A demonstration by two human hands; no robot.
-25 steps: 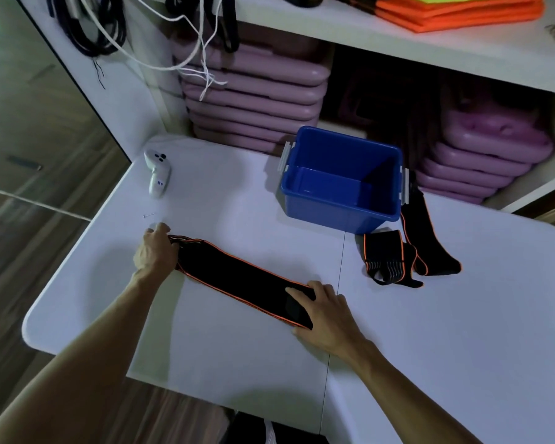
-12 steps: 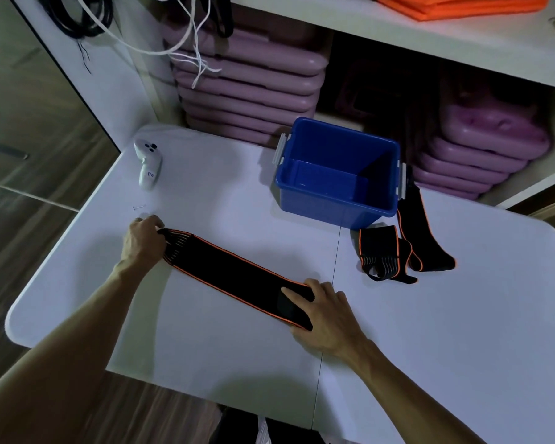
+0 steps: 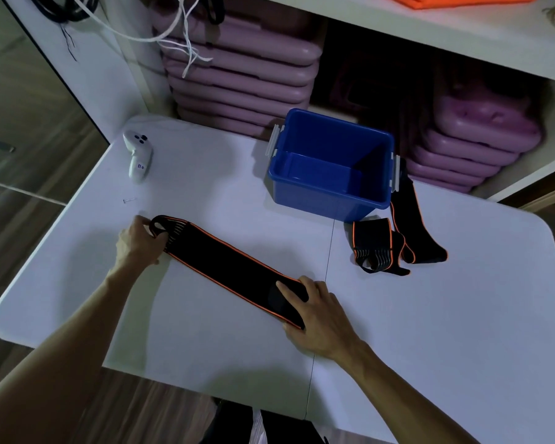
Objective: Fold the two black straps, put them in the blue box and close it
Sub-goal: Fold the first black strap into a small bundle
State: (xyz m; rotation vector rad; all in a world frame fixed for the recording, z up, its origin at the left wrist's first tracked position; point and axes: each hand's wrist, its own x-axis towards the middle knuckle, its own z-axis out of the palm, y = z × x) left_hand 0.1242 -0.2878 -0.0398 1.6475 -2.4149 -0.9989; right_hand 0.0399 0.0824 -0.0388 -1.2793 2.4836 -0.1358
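Observation:
A long black strap (image 3: 225, 267) with orange edges lies stretched out flat on the white table (image 3: 430, 331). My left hand (image 3: 137, 243) grips its far-left end, lifting the loop there slightly. My right hand (image 3: 314, 310) presses flat on its near-right end. The second black strap (image 3: 398, 241) lies crumpled to the right of the blue box (image 3: 330, 190), partly against the box's side. The box stands open at the back of the table with nothing inside; no lid is in view.
A white controller (image 3: 138, 155) lies at the table's back left. Stacks of purple cases (image 3: 237, 75) fill the shelf behind the box. White cords (image 3: 186, 43) hang from above at the back left. The table's left edge drops to a wooden floor.
My left hand has curled around the strap's left end and raised its loop a little. My right hand stays pressed on the other end. The view shifted slightly.

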